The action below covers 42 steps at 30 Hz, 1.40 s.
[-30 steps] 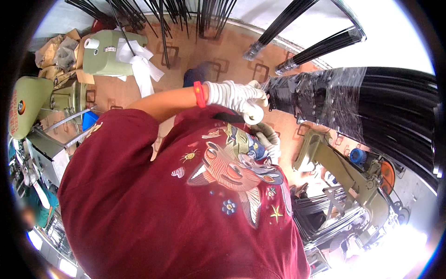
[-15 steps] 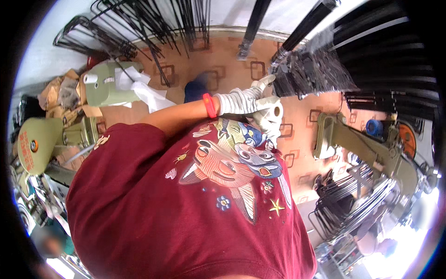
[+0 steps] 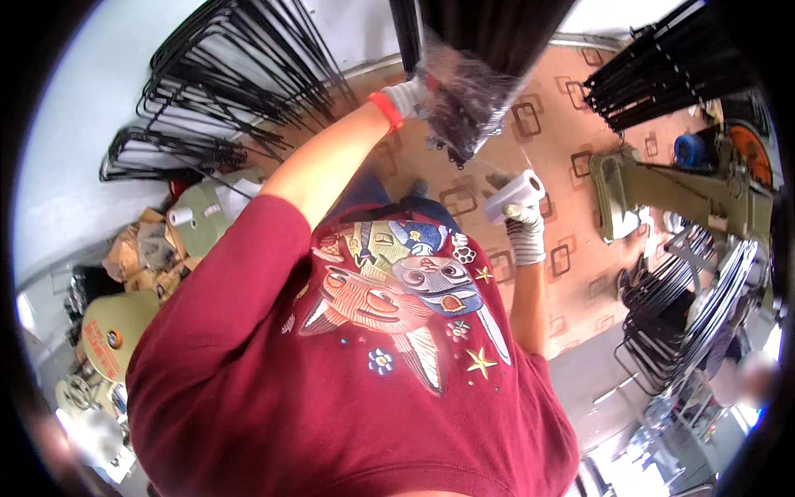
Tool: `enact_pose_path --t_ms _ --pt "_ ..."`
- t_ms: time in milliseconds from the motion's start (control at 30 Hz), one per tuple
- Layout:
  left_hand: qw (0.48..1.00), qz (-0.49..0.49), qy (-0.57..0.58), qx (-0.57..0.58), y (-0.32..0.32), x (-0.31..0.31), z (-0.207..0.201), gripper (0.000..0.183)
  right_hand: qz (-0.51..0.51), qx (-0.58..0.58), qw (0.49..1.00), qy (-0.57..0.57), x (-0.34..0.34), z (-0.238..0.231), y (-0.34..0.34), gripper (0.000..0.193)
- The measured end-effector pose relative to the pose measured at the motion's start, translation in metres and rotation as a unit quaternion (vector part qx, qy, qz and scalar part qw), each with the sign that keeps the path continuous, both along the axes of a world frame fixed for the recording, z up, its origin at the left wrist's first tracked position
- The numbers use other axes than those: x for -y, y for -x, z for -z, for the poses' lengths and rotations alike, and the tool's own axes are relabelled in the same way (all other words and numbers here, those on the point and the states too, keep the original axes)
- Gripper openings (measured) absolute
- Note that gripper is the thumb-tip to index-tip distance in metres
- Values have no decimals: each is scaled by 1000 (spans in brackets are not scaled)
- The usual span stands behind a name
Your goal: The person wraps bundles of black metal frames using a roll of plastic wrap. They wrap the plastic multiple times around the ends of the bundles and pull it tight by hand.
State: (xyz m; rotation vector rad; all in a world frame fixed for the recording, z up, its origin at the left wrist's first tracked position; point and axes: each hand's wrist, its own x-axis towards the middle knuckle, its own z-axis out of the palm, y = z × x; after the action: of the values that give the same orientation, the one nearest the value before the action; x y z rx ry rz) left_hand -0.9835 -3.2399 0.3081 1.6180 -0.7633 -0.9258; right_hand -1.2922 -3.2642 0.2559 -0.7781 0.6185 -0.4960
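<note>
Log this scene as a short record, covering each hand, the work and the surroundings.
Left hand: gloved, at the side of the bundle, fingers hidden
Right hand: gloved, gripping the film roll
Bundle: dark, its near end wrapped in clear film
Wrist: red band on the left
Left background: black metal frames
Right background: green machine

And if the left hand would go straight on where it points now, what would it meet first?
Probably the film-wrapped black bundle, just ahead of the left hand; depth is unclear, so they may be touching.
</note>
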Motion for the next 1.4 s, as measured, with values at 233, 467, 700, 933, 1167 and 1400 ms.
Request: enact_pose_path --t_ms 233,467,700,933,1167,1400 --pt "998 2 2 -57 6 -26 14 34 -176 -254 917 251 102 9 -114 22" --pt "989 -17 -10 -145 3 -84 19 33 -321 -140 889 296 47 -29 -203 34" --pt "985 -15 -29 -169 -4 -112 13 34 -431 -105 801 401 39 -14 -229 44" --pt "980 -16 -29 -194 -6 -103 26 34 -405 -23 813 417 37 32 -266 47" --pt "976 -5 -29 -214 -18 -111 29 35 -408 -143 842 324 53 -7 -235 49" --pt "957 227 -142 109 -10 -164 50 36 -92 28 995 -36 29 25 -194 44"
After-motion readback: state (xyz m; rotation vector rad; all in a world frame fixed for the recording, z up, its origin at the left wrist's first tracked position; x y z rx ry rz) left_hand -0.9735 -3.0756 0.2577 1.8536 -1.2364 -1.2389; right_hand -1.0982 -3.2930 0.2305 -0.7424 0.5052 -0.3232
